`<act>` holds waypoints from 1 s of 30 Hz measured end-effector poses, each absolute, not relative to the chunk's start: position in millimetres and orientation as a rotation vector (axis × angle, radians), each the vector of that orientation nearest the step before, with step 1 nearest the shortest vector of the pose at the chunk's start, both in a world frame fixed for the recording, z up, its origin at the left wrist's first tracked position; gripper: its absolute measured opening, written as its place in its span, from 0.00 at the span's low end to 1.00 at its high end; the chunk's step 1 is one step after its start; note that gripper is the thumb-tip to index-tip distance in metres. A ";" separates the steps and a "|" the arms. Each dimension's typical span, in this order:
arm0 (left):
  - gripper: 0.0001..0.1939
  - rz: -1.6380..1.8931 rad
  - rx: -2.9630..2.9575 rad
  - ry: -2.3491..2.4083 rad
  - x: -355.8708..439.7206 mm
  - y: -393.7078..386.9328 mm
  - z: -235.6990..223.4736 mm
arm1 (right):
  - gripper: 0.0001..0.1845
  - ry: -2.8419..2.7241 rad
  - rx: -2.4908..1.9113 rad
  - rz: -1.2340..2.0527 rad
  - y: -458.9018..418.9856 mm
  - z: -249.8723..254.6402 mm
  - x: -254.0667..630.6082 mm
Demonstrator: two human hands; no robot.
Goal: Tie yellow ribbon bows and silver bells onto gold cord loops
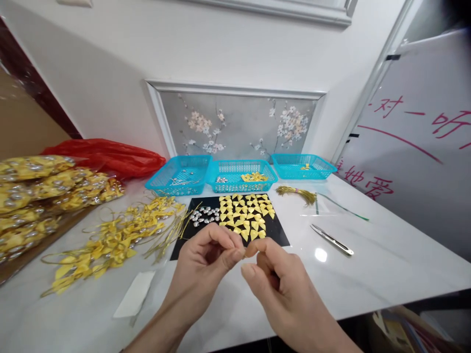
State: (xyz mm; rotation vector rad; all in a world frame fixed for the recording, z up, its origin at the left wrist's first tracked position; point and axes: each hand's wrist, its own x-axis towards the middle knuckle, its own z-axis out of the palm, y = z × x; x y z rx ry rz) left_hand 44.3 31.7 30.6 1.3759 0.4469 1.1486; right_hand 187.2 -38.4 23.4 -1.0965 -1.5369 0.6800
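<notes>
My left hand (pixel 208 267) is closed in a pinch, thumb against forefinger, above the front edge of a black mat (pixel 274 230). A tiny yellowish bit shows at its fingertips, too small to name. My right hand (pixel 281 279) meets those fingertips with its bent forefinger; its thumb stands apart below, and the other fingers are curled. On the mat behind my hands lie rows of yellow ribbon bows (pixel 245 213) and a cluster of silvery beads (pixel 204 216). Thin golden stems (pixel 171 233) lie across the mat's left edge.
Yellow ribbon flowers (pixel 110 240) are heaped at left, beside bagged ones (pixel 37 196) and a red plastic bag (pixel 106 154). Blue baskets (pixel 211 184) line the wall. At right lie a stem bundle (pixel 296 193), a green wire (pixel 344 208) and small snips (pixel 333 239). White paper (pixel 134 294) lies front left.
</notes>
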 end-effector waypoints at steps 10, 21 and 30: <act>0.08 1.205 1.365 0.510 39.6 38.7 33.0 | 0.09 -1.434 -1.054 0.404 -32.8 15.3 184.9; 0.12 0.864 1.278 0.553 42.9 25.8 38.4 | 0.10 -1.085 -0.712 0.848 -29.3 24.5 179.5; 0.18 0.867 1.184 0.551 41.9 23.6 51.0 | 0.09 -1.079 -0.645 0.853 -27.4 29.9 174.1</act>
